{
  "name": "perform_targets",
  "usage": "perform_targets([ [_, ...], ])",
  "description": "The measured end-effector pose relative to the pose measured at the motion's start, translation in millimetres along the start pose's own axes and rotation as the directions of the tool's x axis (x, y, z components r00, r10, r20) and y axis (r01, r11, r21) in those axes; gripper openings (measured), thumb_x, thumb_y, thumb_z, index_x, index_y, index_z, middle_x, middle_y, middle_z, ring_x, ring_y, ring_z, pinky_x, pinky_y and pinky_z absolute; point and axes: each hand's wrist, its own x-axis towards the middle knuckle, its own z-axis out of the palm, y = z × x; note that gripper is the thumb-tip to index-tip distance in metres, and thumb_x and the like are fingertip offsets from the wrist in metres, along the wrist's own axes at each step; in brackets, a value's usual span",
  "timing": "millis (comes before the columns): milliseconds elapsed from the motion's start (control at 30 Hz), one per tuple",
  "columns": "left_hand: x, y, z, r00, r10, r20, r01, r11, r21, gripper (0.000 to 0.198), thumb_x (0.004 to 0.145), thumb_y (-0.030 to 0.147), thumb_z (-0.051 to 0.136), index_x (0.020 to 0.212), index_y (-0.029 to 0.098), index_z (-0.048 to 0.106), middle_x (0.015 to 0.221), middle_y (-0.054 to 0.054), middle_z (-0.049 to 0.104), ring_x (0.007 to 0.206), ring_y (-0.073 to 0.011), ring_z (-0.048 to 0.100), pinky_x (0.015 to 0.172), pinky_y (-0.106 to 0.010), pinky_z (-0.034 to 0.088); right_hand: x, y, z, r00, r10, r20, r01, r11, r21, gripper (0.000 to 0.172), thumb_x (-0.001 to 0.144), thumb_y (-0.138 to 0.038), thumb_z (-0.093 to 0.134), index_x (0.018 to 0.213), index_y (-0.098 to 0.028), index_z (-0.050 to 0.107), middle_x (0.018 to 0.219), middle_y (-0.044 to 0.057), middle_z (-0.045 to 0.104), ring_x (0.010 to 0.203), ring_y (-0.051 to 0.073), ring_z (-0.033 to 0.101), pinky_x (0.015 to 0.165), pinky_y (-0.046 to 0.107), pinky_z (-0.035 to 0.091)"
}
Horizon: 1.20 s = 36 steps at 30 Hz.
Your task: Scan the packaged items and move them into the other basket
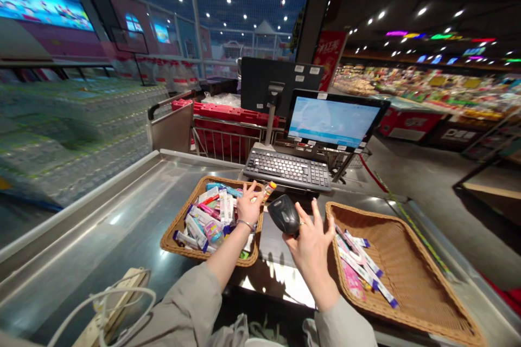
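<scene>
Head view, and we have both hands up over the metal counter (134,200)! Our left hand (249,207) pinches a small item (269,189), its end bright yellow and red, between thumb and finger, right at the far right corner of the left basket (164,239). Our right hand (311,244) grips a black scanner (284,214), a couple of fingers splayed wide. Scanner and small item sit just beside each other; whether they touch, we can't tell!

Down in that left basket we see a colourful jumble of packets (209,218), heaped nearly from side to side. Over to our right, the right basket (419,265) has a handful of slim sticks (360,265) bunched against its left side, a pink packet (352,281) among them, plenty of bare wicker beyond.

Straight ahead we've got the keyboard (288,167), the lit blue screen (331,120) rising behind it, and a second monitor (280,78) showing us its back. Near our left sleeve (185,303), a power strip (129,284) lies on the metal.
</scene>
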Motion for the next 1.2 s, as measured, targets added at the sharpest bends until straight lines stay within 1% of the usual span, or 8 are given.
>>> perform_targets([
  [133, -5.2, 10.2, 9.4, 0.998, 0.011, -0.059, -0.009, 0.999, 0.034, 0.017, 0.085, 0.033, 0.059, 0.076, 0.026, 0.071, 0.139, -0.001, 0.052, 0.144, -0.0255, 0.025, 0.117, -0.056, 0.013, -0.4, -0.4, 1.3, 0.999, 0.034, -0.026, -0.035, 0.999, -0.025, 0.029, 0.072, -0.021, 0.058, 0.1, -0.023, 0.066, 0.124, 0.005, 0.064, 0.137, 0.032, 0.033, 0.108, 0.061, 0.012],
  [300, -5.0, 26.1, 26.8, 0.99, 0.078, -0.116, -0.076, 0.997, 0.018, 0.018, 0.087, 0.033, 0.056, 0.08, 0.026, 0.071, 0.14, -0.001, 0.053, 0.143, -0.0233, 0.026, 0.117, -0.052, 0.017, 1.4, 1.1, -1.7, 0.996, 0.058, -0.072, -0.063, 0.996, -0.064, 0.029, 0.073, -0.022, 0.057, 0.1, -0.022, 0.066, 0.122, 0.006, 0.065, 0.135, 0.034, 0.035, 0.107, 0.061, 0.011],
  [533, -6.1, 52.9, 45.3, 0.993, 0.098, -0.063, -0.099, 0.995, -0.023, 0.018, 0.087, 0.031, 0.056, 0.078, 0.025, 0.07, 0.143, 0.001, 0.048, 0.145, -0.0224, 0.021, 0.118, -0.051, 0.016, 2.6, 12.2, -11.5, 0.987, 0.117, -0.108, -0.128, 0.986, -0.104, 0.027, 0.075, -0.022, 0.054, 0.099, -0.021, 0.066, 0.123, 0.006, 0.064, 0.137, 0.032, 0.032, 0.108, 0.059, 0.01],
  [667, -7.8, 58.7, 57.3, 0.994, 0.098, -0.04, -0.099, 0.995, -0.027, 0.019, 0.088, 0.03, 0.054, 0.078, 0.025, 0.07, 0.142, 0.001, 0.049, 0.145, -0.023, 0.022, 0.118, -0.051, 0.015, 0.5, 19.6, -15.3, 0.982, 0.139, -0.129, -0.154, 0.982, -0.114, 0.031, 0.075, -0.023, 0.053, 0.103, -0.024, 0.066, 0.12, 0.005, 0.066, 0.137, 0.032, 0.033, 0.108, 0.058, 0.01],
  [900, -10.8, 69.7, 76.8, 0.994, 0.104, -0.025, -0.106, 0.989, -0.102, 0.021, 0.087, 0.035, 0.055, 0.078, 0.024, 0.072, 0.141, -0.002, 0.05, 0.145, -0.0255, 0.022, 0.118, -0.053, 0.01, -3.2, 27.7, -27.2, 0.97, 0.181, -0.164, -0.206, 0.967, -0.148, 0.025, 0.076, -0.022, 0.053, 0.097, -0.021, 0.067, 0.119, 0.006, 0.066, 0.135, 0.031, 0.036, 0.109, 0.055, 0.011],
  [1000, -15.5, 76.6, 81.6, 0.994, 0.111, 0.003, -0.11, 0.992, -0.061, 0.021, 0.088, 0.035, 0.055, 0.077, 0.026, 0.071, 0.143, 0.0, 0.049, 0.146, -0.025, 0.019, 0.118, -0.055, 0.008, -7.8, 38.1, -26.7, 0.964, 0.185, -0.193, -0.221, 0.957, -0.188, 0.029, 0.078, -0.026, 0.053, 0.104, -0.022, 0.065, 0.122, 0.005, 0.065, 0.137, 0.032, 0.032, 0.108, 0.058, 0.009],
  [1067, -18.9, 80.4, 84.4, 0.991, 0.13, 0.023, -0.129, 0.991, -0.02, 0.021, 0.088, 0.036, 0.055, 0.078, 0.027, 0.071, 0.144, 0.001, 0.047, 0.146, -0.0241, 0.016, 0.117, -0.055, 0.007, -11.8, 46.6, -25.3, 0.955, 0.188, -0.229, -0.239, 0.945, -0.222, 0.028, 0.079, -0.029, 0.054, 0.103, -0.021, 0.066, 0.125, 0.008, 0.063, 0.139, 0.034, 0.028, 0.107, 0.061, 0.009],
  [1200, -24.0, 84.3, 90.0, 0.976, 0.217, 0.022, -0.218, 0.976, 0.014, 0.018, 0.087, 0.038, 0.057, 0.08, 0.029, 0.072, 0.144, 0.002, 0.047, 0.147, -0.0241, 0.015, 0.117, -0.057, 0.002, -19.0, 60.9, -24.4, 0.95, 0.212, -0.228, -0.274, 0.917, -0.29, 0.029, 0.079, -0.034, 0.056, 0.102, -0.021, 0.067, 0.138, 0.009, 0.052, 0.142, 0.038, 0.018, 0.105, 0.065, 0.008],
])
